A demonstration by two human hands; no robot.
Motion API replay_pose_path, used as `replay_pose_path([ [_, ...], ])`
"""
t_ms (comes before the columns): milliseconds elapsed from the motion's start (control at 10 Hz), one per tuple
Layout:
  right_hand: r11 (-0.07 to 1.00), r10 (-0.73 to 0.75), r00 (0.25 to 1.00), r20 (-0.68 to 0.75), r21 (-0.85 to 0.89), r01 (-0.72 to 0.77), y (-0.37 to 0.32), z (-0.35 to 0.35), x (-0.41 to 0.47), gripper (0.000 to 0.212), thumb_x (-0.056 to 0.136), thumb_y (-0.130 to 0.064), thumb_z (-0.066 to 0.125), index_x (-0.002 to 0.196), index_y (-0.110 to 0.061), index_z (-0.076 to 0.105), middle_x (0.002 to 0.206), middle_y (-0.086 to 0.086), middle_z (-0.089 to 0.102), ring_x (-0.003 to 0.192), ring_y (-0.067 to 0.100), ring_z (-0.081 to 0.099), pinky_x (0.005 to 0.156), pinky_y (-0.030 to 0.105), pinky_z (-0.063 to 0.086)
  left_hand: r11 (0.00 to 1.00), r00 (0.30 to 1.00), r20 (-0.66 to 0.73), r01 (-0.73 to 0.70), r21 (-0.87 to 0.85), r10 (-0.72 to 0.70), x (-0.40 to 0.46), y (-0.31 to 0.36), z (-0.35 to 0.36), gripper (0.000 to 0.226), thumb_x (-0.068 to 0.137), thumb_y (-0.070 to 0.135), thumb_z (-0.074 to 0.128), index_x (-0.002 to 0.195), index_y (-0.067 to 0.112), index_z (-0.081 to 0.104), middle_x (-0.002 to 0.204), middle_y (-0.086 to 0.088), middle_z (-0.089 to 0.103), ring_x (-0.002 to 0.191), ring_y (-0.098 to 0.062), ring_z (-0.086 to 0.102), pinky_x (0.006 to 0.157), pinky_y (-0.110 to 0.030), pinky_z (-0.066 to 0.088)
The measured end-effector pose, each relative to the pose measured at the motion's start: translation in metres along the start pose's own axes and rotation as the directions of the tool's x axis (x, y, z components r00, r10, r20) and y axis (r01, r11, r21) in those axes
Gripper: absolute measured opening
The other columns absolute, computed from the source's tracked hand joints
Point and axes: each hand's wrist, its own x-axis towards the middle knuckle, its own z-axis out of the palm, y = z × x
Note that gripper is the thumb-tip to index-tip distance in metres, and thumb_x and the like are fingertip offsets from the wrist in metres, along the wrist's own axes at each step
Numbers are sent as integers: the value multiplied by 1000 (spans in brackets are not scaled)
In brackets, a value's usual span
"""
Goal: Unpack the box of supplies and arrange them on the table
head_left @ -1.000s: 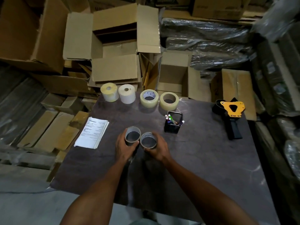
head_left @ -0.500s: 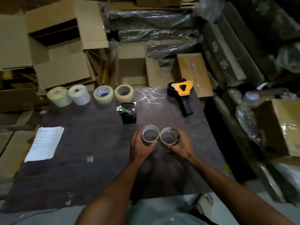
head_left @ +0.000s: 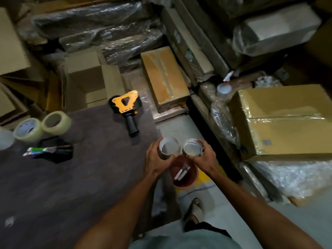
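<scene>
My left hand [head_left: 156, 159] grips an empty cardboard tape core [head_left: 168, 147], and my right hand [head_left: 203, 159] grips a second tape core [head_left: 192, 147]. Both cores hang side by side past the right edge of the dark table [head_left: 71, 186], above a small red bin [head_left: 186, 182] on the floor that holds some scraps. On the table lie a yellow and black tape dispenser [head_left: 126, 108], two clear tape rolls [head_left: 56, 123] [head_left: 27, 129], and a black pen holder [head_left: 53, 152] with pens. A white roll [head_left: 5, 141] shows at the left edge.
A large taped cardboard box [head_left: 285, 121] stands to the right on plastic-wrapped bundles [head_left: 296, 177]. Another sealed box [head_left: 163, 76] and open cartons [head_left: 84, 81] crowd the far side. My sandalled foot [head_left: 195, 209] is on the pale floor beside the table.
My view has swung right. Both hands have carried the two cores from over the table to beyond its right edge, above the red bin. The papers and the yellow roll have left the view.
</scene>
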Motion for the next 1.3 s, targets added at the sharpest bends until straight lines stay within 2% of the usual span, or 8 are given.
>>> replay_pose_path([
  [100,995,95,995,1,17,-95,33,-12,10,83,51,-45,85,125,-23,57,121,2,65,112,21,62,95,35,51,999,998,57,40,10,-41,9,19,40,80,62,52,77,132,20,55,132,-1,58,121,-16,56,103,-27,44],
  [200,976,214,976,25,33,-215,82,-13,27,83,44,-57,80,119,-28,56,115,-3,66,107,18,64,91,41,53,970,963,113,241,42,-244,21,27,93,81,59,50,82,131,24,55,132,-1,59,122,-19,55,102,-31,46],
  [300,958,283,958,43,38,-284,106,-10,36,83,44,-56,82,118,-28,56,116,-2,66,108,18,63,92,38,53,916,908,119,398,46,-401,25,16,124,78,57,43,84,127,24,57,125,-3,63,116,-22,60,96,-31,49],
  [400,933,357,932,66,29,-359,135,4,54,85,50,-46,89,124,-23,55,121,3,65,113,22,61,91,33,50,806,800,97,589,58,-592,31,-10,167,76,59,32,87,128,19,57,125,-10,62,118,-30,58,98,-35,49],
  [600,923,378,912,160,15,-385,196,57,89,86,57,-38,89,132,-21,51,129,5,61,119,23,57,93,34,48,678,675,58,732,73,-735,44,-69,231,70,71,23,83,134,12,54,132,-14,58,124,-32,53,96,-33,45],
  [1000,866,493,819,295,-75,-494,344,187,128,76,60,-27,88,129,-22,54,128,5,63,117,25,59,93,33,51,563,571,31,796,220,-820,47,-225,337,68,66,23,87,127,11,57,129,-16,58,115,-34,59,88,-33,48],
  [1100,843,527,789,316,-73,-533,362,206,130,82,61,-32,88,133,-23,50,131,3,61,119,24,59,95,33,50,569,579,37,783,253,-814,50,-245,344,71,67,24,86,130,12,55,132,-17,57,118,-35,57,95,-38,48],
  [1300,848,462,749,475,11,-530,370,235,139,57,77,-19,77,127,-17,50,120,2,60,113,18,57,86,16,44,581,587,86,752,311,-805,51,-269,351,61,83,22,72,137,7,50,136,-19,55,129,-35,50,107,-35,37],
])
